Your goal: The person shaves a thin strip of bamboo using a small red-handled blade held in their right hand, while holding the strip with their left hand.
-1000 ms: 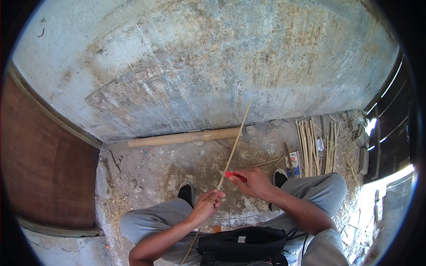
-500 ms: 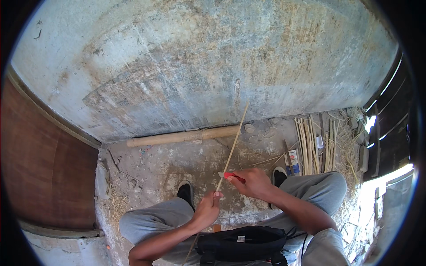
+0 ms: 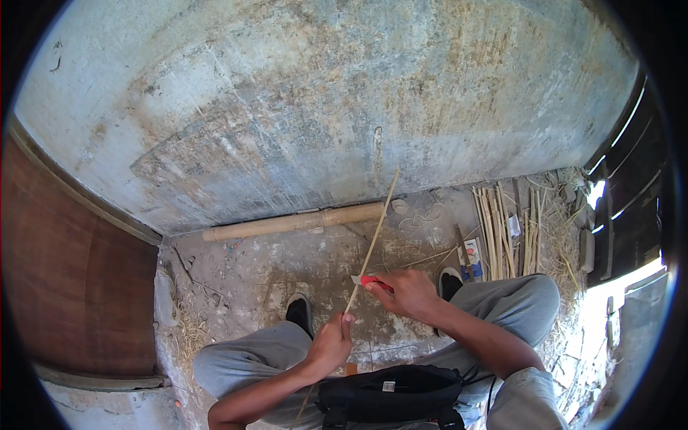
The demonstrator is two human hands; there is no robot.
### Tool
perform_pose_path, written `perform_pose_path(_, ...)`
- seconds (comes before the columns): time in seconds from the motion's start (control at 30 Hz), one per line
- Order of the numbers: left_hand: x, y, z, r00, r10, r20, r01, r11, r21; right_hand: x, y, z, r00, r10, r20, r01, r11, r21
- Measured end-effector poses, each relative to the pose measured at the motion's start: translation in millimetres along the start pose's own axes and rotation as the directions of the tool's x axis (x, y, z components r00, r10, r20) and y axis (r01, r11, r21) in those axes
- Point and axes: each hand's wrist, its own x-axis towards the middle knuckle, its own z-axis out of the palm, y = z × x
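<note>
I see my left hand w/ its fingers wrapped tight round the low part of a long thin pale bamboo stick. The stick runs up & away from me, over the dusty grey concrete floor, and its tip ends near the floor's far edge, by the big stained grey wall. My right hand sits a bit higher on the stick. Its fingers are shut round a small knife with a red handle, and the short blade end pokes out left, touching the stick.

What changed: not much vs a sec ago. The left hand slid up a tiny bit, closer to the right one. The knife is at about the same spot on the stick. So I think the blade is just starting a cut or shave here, w/ most of the stick's length not done yet.

Other stuff: a thick tan bamboo pole lies flat along the floor's far edge, right by the wall. A bunch of thin split bamboo strips lies at the far right corner. A black bag rests on my lap, btw my grey trouser knees. Black shoes on the floor.
</note>
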Motion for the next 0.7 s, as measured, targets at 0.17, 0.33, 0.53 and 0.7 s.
perform_pose_path(0.17, -17.7, -0.7, -4.1, 0.996, 0.0, 0.086, -0.003, 0.999, 0.033, 18.2, 30.7, -18.6, 0.973, 0.222, -0.062, -0.221, 0.975, 0.019)
perform_pose_path(0.33, -25.8, -6.8, -9.5, 0.989, 0.049, 0.137, -0.051, 0.999, 0.014, 24.6, 62.5, -21.8, 0.937, 0.323, -0.135, -0.328, 0.944, -0.02)
perform_pose_path(0.53, 1.1, -29.4, -12.2, 0.996, 0.034, 0.077, -0.035, 0.999, 0.016, 27.4, 39.9, -18.6, 0.924, 0.368, -0.104, -0.358, 0.928, 0.108)
perform_pose_path(0.7, 15.9, -30.0, -11.3, 0.999, 0.027, 0.034, -0.019, 0.971, -0.239, 7.1, 12.5, 6.6, 0.956, 0.266, 0.121, -0.292, 0.873, 0.392)
